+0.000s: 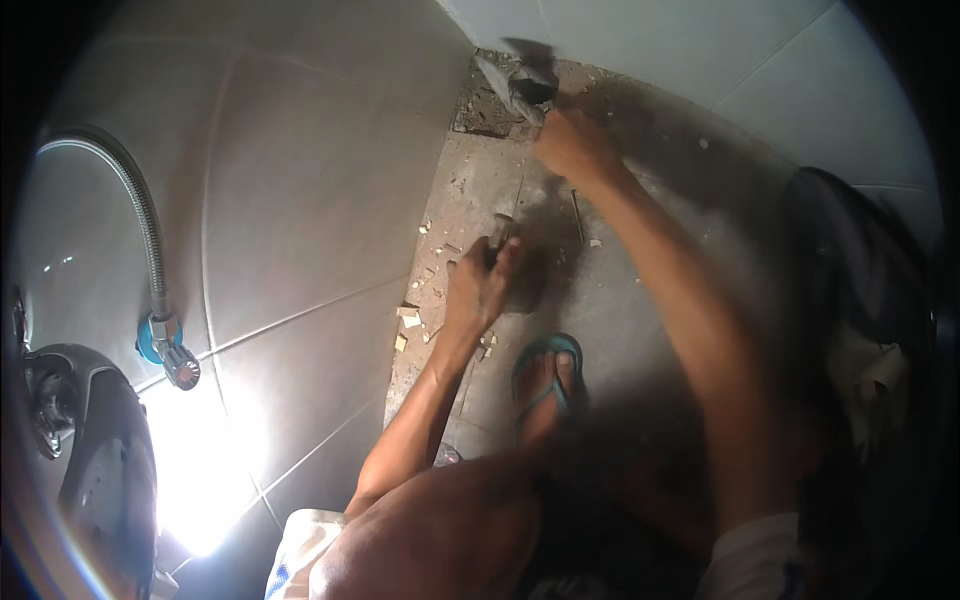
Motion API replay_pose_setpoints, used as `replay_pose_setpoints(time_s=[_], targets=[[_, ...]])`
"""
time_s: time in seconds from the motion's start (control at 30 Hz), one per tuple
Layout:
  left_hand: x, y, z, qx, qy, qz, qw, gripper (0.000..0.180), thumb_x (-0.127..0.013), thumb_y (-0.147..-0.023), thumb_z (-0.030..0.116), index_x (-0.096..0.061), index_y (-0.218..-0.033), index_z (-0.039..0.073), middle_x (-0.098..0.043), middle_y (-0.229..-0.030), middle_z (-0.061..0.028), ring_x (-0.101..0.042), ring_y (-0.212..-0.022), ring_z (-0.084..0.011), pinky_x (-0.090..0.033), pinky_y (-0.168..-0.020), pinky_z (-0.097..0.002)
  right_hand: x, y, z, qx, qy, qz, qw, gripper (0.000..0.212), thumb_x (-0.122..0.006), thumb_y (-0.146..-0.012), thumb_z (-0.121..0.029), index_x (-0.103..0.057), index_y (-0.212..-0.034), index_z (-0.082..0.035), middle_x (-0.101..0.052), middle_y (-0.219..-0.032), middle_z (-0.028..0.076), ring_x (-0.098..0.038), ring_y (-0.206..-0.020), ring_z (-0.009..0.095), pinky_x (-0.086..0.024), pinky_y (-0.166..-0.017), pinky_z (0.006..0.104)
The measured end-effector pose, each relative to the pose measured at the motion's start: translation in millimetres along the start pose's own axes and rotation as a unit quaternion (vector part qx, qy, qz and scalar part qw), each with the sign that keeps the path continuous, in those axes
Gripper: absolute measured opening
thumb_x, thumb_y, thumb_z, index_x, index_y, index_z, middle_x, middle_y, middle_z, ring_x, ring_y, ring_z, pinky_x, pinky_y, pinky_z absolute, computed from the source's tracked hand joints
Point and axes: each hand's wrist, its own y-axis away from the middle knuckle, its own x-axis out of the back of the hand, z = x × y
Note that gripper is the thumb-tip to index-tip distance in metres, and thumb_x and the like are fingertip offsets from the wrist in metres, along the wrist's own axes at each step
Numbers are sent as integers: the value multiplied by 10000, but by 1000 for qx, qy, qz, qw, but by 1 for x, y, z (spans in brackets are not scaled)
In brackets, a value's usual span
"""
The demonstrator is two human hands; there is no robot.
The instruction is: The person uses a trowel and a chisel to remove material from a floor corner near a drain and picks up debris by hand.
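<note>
My right hand (575,150) is closed at the far corner of the floor, on the edge of a crumpled grey cloth or plastic sheet (512,98). The sheet lies against a dark round opening (535,88), set in a patch of broken, rough floor (482,112). Nearer to me, my left hand (478,288) is lowered over the floor by the left wall, its fingers curled around something. A short grey-brown end (503,226) sticks out beyond those fingers; its kind is unclear. Between the hands, a thin rod (577,217) lies on the floor.
Broken tile chips (408,315) are scattered along the left wall. On that wall are a braided hose (145,200), an angle valve (180,362) and a shiny dark fixture (100,440) beside bright light. My sandalled foot (548,378) stands close by; a dark rounded object (850,250) is at right.
</note>
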Motion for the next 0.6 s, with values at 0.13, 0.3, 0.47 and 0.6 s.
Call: replay_pose_setpoints(time_s=[0.13, 0.3, 0.47, 0.6], targets=[[-53, 55, -29, -125, -77, -76, 986, 380, -458, -952, 189, -516, -1282, 11, -620, -973, -254, -618, -798, -427, -514, -748, -465, -13, 48, 14, -76, -106, 26, 991, 356, -510, -936, -318, -562, -1032, 21, -663, -860, 277, -665, -891, 417, -526, -767, 494], [-113, 81, -31, -244, -167, -222, 929, 556, -470, -809, 19, -496, -1355, 118, -495, -1150, -260, -502, -1063, -378, -413, -947, -469, 27, 136, 70, -159, 3, 83, 984, 425, -508, -957, -380, -556, -1047, 33, -654, -884, 273, -642, -869, 449, -492, -757, 512], [-131, 77, -45, -311, -211, -179, 909, 482, -496, -835, 57, -542, -1308, 138, -515, -1122, -196, -497, -1036, -321, -414, -872, -437, 11, 184, 129, -170, 69, 137, 974, 411, -566, -936, -344, -546, -1072, 43, -620, -998, 288, -599, -961, 450, -472, -823, 488], [-124, 48, -33, -340, -134, -70, 928, 397, -608, -759, 75, -614, -1154, 111, -568, -1034, -129, -544, -964, -312, -431, -794, -449, 9, 216, 158, -223, 110, 113, 962, 469, -595, -926, -327, -493, -1155, 69, -536, -1127, 287, -548, -1051, 445, -458, -864, 472]])
